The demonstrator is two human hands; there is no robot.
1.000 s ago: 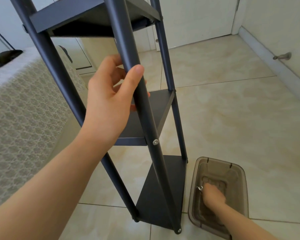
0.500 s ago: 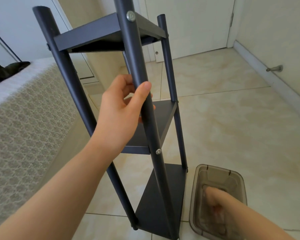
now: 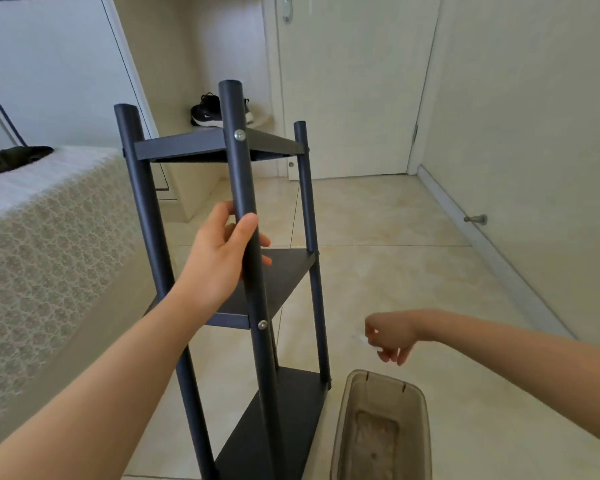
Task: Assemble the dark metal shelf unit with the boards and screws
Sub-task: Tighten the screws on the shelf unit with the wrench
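Left grip: left hand (image 3: 222, 258) wrapped round the front post (image 3: 238, 174) of the shelf unit (image 3: 302, 306), thumb on the near face, fingers behind it. Holds just above the middle board.
Right grip: right hand (image 3: 390, 337) in the air, right of centre, wrist bent, fingers curled downward. Motion blur, so can't tell if it pinches anything.
Shelf unit: centre frame, upright on the tiled floor (image 3: 395, 237), three round dark posts.
Boards: top board (image 3: 187, 147), middle board (image 3: 284, 275), bottom board (image 3: 291, 420), all triangular and set between the posts.
Screws: two silver screw heads (image 3: 239, 135) on the front post, one at top board level, one at middle board level.
Bin: translucent brownish plastic bin (image 3: 381, 375), bottom right of centre, on the floor just beside the bottom board and below the right hand. Contents blurred.
Left side: bed cover (image 3: 49, 254) with lace pattern, near the left post; dark cloth (image 3: 11, 159) on it at upper left.
Background: black shoes (image 3: 205, 112) on a ledge behind the unit, white door (image 3: 354, 81) upper centre, door stop (image 3: 477, 220) on the right wall.
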